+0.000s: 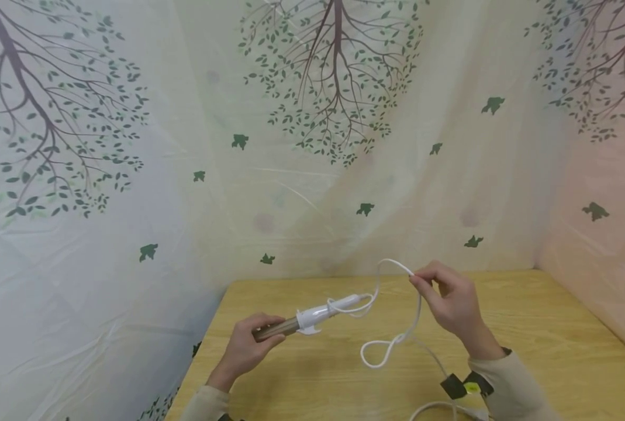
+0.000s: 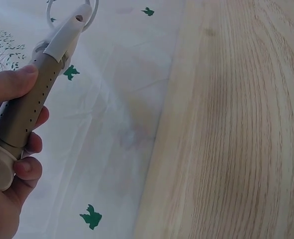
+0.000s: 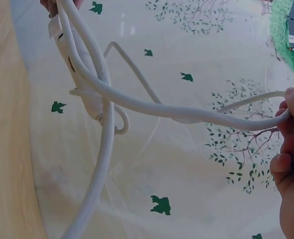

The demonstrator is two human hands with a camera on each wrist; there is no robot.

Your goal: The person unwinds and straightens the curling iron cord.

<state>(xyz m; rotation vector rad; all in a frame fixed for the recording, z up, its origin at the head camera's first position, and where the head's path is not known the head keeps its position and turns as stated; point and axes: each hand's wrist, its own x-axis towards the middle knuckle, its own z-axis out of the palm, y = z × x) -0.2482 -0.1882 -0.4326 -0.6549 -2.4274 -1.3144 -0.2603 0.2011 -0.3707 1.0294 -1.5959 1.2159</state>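
A curling iron [image 1: 317, 316] with a white handle and a brown barrel dotted with small holes is held above the table, tilted up toward the right. My left hand [image 1: 249, 345] grips it by the barrel [image 2: 30, 99], thumb on one side and fingers curled round the other. One turn of the white cord [image 1: 391, 351] loops about the handle. My right hand [image 1: 454, 301] pinches that cord between thumb and fingertips, higher than the handle. Between the hands the cord arches up, and a loose loop hangs below. In the right wrist view, cord strands [image 3: 152, 107] cross in front of the handle.
Below the hands is a wooden table [image 1: 301, 386]. A hanging sheet [image 1: 312, 234] printed with trees and green birds stands behind it and at both sides. More white cord [image 1: 433, 404] runs along the table's near side, by the right sleeve [image 1: 512, 386].
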